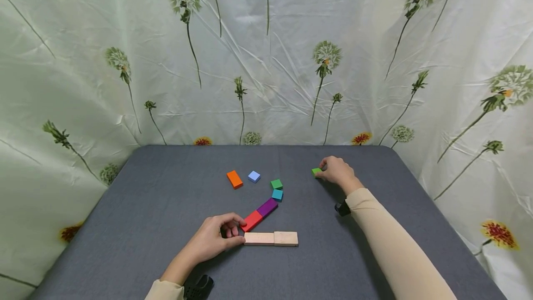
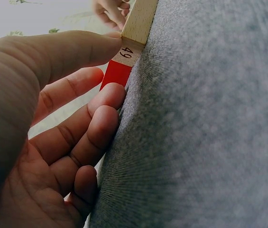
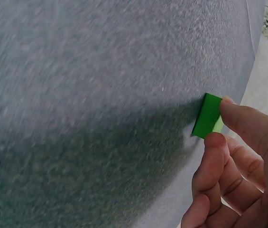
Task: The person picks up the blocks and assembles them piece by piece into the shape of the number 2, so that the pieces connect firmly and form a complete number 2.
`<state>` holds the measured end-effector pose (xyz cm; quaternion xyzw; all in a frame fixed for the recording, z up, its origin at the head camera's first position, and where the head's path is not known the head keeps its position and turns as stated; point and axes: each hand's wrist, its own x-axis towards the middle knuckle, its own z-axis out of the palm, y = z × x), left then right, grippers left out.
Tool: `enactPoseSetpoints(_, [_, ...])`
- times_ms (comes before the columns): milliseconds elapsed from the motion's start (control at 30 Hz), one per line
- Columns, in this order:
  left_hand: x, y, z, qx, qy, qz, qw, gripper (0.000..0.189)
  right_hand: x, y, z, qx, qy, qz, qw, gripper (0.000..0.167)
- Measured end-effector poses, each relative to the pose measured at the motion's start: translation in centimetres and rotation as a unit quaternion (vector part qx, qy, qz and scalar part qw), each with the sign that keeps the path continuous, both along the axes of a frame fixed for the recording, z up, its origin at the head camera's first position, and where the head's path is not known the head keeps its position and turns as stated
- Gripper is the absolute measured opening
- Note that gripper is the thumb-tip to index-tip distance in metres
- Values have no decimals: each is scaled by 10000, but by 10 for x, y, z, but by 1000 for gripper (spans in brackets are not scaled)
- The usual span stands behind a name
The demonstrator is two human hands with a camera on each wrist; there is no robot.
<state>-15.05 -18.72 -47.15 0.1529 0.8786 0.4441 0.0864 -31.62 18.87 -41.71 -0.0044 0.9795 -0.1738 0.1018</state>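
My right hand (image 1: 339, 172) is at the far right of the table, pinching a small bright green block (image 3: 207, 115) between thumb and fingertips. Over at the near left, my left hand (image 1: 212, 240) touches the left ends of two blocks. Its thumb is against a plain wooden block (image 1: 259, 239) marked 49 on its end, its index finger at a red block (image 2: 117, 73). A second wooden block (image 1: 286, 238) continues that row to the right. From the red block, a purple block (image 1: 267, 207), a teal block (image 1: 277, 195) and a darker green block (image 1: 276, 184) curve away.
An orange block (image 1: 234, 179) and a light blue block (image 1: 254, 177) lie apart, left of the curve's far end. Grey cloth covers the table (image 1: 137, 207). A curtain (image 1: 266, 82) with dandelion prints hangs behind and along both sides.
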Motion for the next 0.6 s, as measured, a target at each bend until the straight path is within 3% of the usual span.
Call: enactPoseSetpoints(600, [0,0,-1,-1,17,-45,10000,29,-8,-29,-2,-15,103,99,9999,41])
